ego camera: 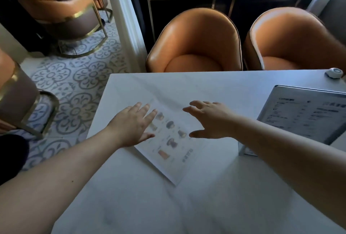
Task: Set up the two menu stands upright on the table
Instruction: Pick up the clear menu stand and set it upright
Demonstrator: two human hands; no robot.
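Observation:
A clear menu stand (pixel 169 146) with small food pictures lies flat on the white table (pixel 187 205), near its middle. My left hand (pixel 133 124) hovers over the stand's left edge, fingers spread and holding nothing. Over the stand's upper right side is my right hand (pixel 209 120), also open with fingers apart. Whether either hand touches the stand I cannot tell. A second menu stand (pixel 307 113) with printed text stands tilted at the right, partly behind my right forearm.
Two orange armchairs (pixel 194 42) (pixel 292 38) stand along the table's far edge. A small round white device (pixel 334 73) sits at the far right corner. Patterned tile floor (pixel 74 83) and more chairs lie to the left.

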